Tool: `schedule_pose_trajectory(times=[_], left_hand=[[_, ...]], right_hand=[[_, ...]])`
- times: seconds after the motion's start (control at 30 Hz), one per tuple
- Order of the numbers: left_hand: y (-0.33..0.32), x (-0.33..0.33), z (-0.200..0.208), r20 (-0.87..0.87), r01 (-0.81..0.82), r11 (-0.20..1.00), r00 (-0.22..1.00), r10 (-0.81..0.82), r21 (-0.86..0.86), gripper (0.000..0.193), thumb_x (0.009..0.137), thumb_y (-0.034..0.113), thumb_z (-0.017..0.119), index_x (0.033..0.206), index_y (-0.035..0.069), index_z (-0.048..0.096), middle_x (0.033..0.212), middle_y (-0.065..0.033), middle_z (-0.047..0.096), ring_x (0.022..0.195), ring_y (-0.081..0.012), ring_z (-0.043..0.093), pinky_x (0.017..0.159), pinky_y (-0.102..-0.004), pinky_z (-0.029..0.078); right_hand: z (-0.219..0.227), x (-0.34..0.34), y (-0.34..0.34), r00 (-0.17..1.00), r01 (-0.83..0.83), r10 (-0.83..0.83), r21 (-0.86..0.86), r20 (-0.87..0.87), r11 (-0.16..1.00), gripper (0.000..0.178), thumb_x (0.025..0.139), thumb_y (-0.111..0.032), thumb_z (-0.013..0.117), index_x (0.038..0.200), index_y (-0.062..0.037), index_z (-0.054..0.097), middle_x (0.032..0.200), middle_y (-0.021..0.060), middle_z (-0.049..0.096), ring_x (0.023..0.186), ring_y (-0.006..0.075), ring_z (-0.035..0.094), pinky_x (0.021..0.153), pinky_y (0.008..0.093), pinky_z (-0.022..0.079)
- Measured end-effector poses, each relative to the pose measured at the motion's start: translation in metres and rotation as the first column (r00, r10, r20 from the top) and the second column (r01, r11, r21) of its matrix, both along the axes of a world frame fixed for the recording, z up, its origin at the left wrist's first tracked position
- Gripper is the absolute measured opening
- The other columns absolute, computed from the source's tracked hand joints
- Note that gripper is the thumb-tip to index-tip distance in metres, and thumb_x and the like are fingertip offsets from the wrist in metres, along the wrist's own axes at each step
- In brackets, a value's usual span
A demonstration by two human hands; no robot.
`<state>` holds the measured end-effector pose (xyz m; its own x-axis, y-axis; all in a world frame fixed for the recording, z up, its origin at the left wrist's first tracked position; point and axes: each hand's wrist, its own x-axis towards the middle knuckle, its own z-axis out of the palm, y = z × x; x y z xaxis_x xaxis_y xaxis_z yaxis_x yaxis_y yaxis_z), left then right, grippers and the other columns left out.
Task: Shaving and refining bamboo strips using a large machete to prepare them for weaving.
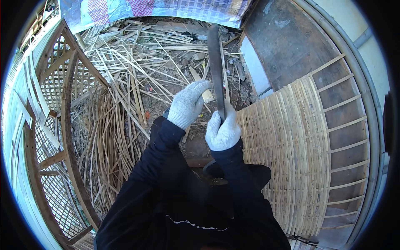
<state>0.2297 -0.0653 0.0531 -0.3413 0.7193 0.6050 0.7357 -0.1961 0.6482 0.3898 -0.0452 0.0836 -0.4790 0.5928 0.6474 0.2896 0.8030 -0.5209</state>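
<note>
The right hand (223, 132), in a white knitted glove with a soft, ribbed texture, is closed around the lower end of a long blade (216, 62), its thumb lying up along the near face. The blade stands almost upright in front of the person, rising above both hands over the littered ground; it is dark grey-brown and matt, flat and narrow, slightly broader toward its blunt, blurred upper end. Just to its left, the left hand (187, 106), gloved alike, is half curled with its fingers bent toward the blade; a pale, flat piece of split bamboo (207, 96) shows beside and behind those fingers, but whether they grip it I cannot tell. Dark, smooth cloth sleeves (156, 148) cover both forearms. Beyond the hands, thin straw-coloured strips (121, 62) lie criss-crossed on the ground, and a denser brownish bundle of long strips (110, 141) lies to the left. On the right is a woven bamboo mat (287, 154), tightly plaited, with bare slats sticking out past its right edge over a scuffed brown board (291, 50). At the far left stands a rough wooden frame (66, 116) with a diamond lattice, and a patterned, creased sheet (166, 8) spans the top.
</note>
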Motion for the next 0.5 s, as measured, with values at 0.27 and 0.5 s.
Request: schedule_pose_trajectory(times=[0.27,0.5], left_hand=[[0.004,-0.002,-0.005,-0.040,-0.011,1.000,0.999,0.012,0.020,0.041,0.084,0.002,0.062,0.125,0.008,0.063,0.120,-0.0157,0.067,0.112,-0.0333,0.065,0.093,-0.0402,0.054],[-0.002,0.000,-0.004,-0.051,-0.004,1.000,0.999,0.005,0.008,0.039,0.086,0.003,0.062,0.125,0.010,0.064,0.124,-0.0131,0.066,0.115,-0.0320,0.064,0.095,-0.0395,0.053]], right_hand=[[-0.002,-0.003,0.012,0.984,0.086,-0.063,-0.137,0.168,0.987,0.054,0.093,-0.008,0.056,0.144,0.0024,0.040,0.091,0.0232,0.070,0.074,0.0396,0.071,0.064,0.0441,0.056],[-0.013,0.003,-0.003,0.992,0.020,-0.016,0.028,-0.125,0.999,0.059,0.089,-0.003,0.060,0.145,-0.0008,0.041,0.086,0.0207,0.071,0.073,0.0365,0.072,0.060,0.0419,0.057]])
